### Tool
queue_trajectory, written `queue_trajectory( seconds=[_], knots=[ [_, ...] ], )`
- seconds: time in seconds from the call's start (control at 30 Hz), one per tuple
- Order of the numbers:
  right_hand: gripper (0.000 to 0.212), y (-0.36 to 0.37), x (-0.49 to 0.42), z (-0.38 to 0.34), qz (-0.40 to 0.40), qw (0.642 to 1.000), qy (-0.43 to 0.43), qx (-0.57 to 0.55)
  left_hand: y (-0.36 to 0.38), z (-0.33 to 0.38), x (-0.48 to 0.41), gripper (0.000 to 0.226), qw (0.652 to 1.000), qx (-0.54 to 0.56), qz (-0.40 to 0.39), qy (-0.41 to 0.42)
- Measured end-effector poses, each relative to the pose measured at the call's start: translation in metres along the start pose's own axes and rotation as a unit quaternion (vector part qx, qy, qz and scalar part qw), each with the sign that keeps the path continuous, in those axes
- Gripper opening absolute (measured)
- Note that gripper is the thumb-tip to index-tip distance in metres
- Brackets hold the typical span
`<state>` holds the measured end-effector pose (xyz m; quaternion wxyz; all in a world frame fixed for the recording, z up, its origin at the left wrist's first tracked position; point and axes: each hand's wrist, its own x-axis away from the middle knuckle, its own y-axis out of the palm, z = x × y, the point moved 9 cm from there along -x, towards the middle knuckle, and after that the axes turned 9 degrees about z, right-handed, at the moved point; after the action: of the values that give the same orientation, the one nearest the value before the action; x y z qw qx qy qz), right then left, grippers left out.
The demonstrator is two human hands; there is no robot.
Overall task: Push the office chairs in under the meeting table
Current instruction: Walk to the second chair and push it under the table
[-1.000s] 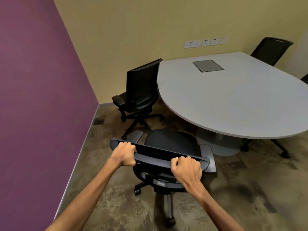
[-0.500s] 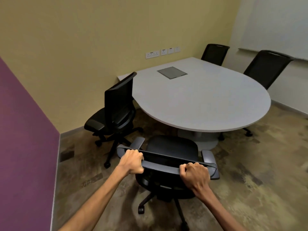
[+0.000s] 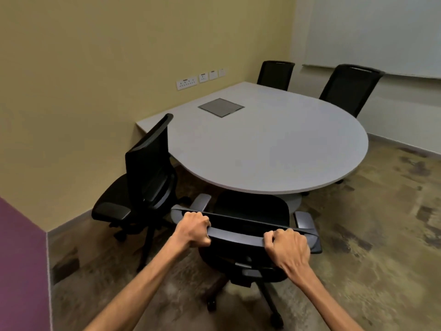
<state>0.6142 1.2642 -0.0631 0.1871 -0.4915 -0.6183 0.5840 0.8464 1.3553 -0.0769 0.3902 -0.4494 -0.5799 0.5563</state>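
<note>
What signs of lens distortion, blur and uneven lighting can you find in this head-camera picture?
Head view: wide-angle bending curves the yellow wall and whiteboard ledge; motion blur smears the patterned brown carpet near the bottom; the round grey meeting table is evenly lit without glare; the left hand and right hand gripping the black chair's backrest stay fairly sharp.

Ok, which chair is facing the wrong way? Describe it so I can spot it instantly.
Find the grey meeting table, then its left edge by the yellow wall. The black office chair there has its backrest toward the table and its seat pointing away. No hands are on it, unlike the chair being gripped.
</note>
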Motion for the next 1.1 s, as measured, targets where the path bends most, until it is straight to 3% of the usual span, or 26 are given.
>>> queue_trajectory(
  seconds=[0.23,0.67,1.1],
  knots=[
    [0.047,0.013,-0.037,-0.009,0.022,1.0,0.019,-0.01,-0.003,-0.012,-0.045,0.046,0.998,-0.012,0.002,0.062],
    [0.048,0.039,-0.122,-0.018,0.037,0.999,0.029,0.009,-0.004,-0.042,-0.14,0.042,0.996,-0.009,0.007,0.091],
    [0.047,0.053,-0.129,-0.032,0.071,0.997,0.012,0.038,0.005,-0.064,-0.152,0.022,0.993,0.01,0.006,0.121]
  ],
)
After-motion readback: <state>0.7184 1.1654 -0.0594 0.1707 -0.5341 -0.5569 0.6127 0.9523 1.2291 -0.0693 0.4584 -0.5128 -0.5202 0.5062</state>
